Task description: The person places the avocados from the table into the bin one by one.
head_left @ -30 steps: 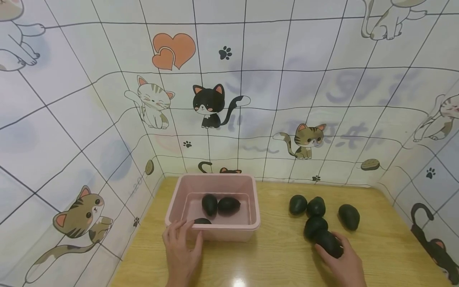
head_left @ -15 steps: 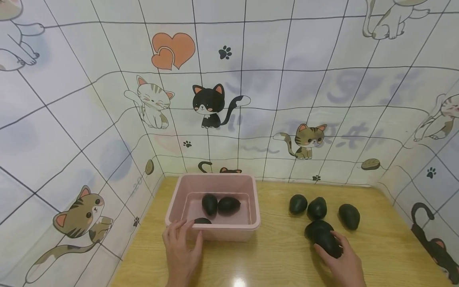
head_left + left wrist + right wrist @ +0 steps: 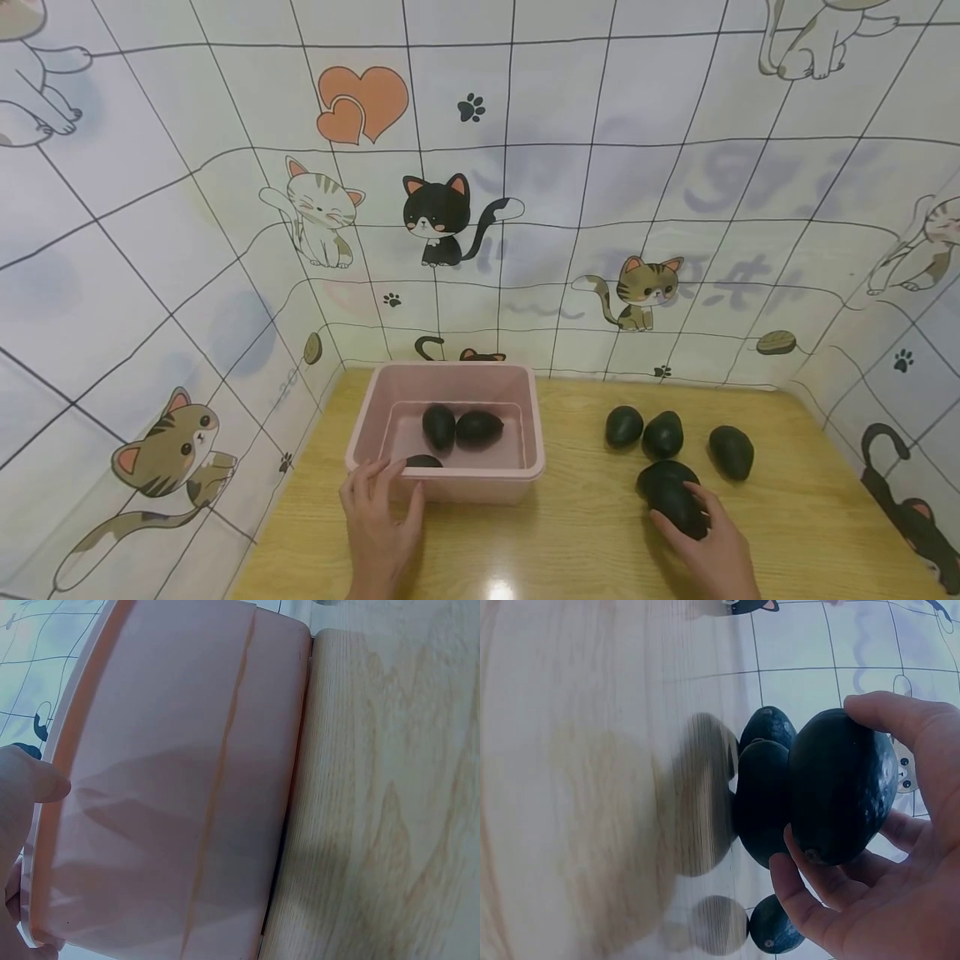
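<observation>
A dark green avocado (image 3: 677,507) is gripped between the thumb and fingers of my right hand (image 3: 714,543). In the right wrist view this avocado (image 3: 838,787) is raised off the wooden table, and another avocado (image 3: 762,802) shows behind it. At the left, my left hand (image 3: 382,518) holds the near rim of a pink plastic bin (image 3: 480,487), fingers over the edge and thumb on the outer side. Inside the bin lie two avocados (image 3: 438,428) side by side and a third avocado (image 3: 424,461), mostly hidden by the near wall.
Beyond my right hand, two avocados (image 3: 623,427) sit close together on the table (image 3: 577,517), with one more avocado (image 3: 731,453) farther right. Sheeting printed with cats (image 3: 645,292) encloses the table at the back and both sides.
My right hand has shifted slightly left with its avocado, which now overlaps more of the avocado behind it. My left hand and the bin have stayed put.
</observation>
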A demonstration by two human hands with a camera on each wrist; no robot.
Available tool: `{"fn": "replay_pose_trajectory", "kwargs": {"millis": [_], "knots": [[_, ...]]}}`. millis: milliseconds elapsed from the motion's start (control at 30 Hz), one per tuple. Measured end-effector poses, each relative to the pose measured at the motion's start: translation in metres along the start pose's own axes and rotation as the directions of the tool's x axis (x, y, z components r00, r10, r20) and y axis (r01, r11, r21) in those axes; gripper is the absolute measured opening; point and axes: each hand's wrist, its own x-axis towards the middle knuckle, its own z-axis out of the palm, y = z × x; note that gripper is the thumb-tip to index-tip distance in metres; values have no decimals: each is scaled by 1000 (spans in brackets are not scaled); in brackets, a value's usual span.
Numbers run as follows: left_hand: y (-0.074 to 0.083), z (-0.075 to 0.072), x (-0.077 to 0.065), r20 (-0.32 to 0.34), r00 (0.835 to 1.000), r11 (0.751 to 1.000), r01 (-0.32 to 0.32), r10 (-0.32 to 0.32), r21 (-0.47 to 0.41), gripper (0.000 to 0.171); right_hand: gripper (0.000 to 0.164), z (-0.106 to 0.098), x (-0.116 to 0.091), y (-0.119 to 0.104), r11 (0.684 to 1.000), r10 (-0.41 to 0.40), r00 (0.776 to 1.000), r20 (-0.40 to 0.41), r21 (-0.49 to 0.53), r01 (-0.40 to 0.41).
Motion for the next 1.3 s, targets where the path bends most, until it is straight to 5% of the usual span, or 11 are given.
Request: {"fn": "replay_pose_trajectory", "kwargs": {"millis": [533, 1300], "knots": [[-1, 1, 1, -46, 998, 999, -45, 44, -4, 41, 98, 11, -5, -9, 999, -54, 999, -5, 0, 54], [-1, 0, 0, 13, 1000, 1000, 4, -4, 6, 39, 100, 14, -2, -14, 998, -58, 997, 46, -11, 58]]}}
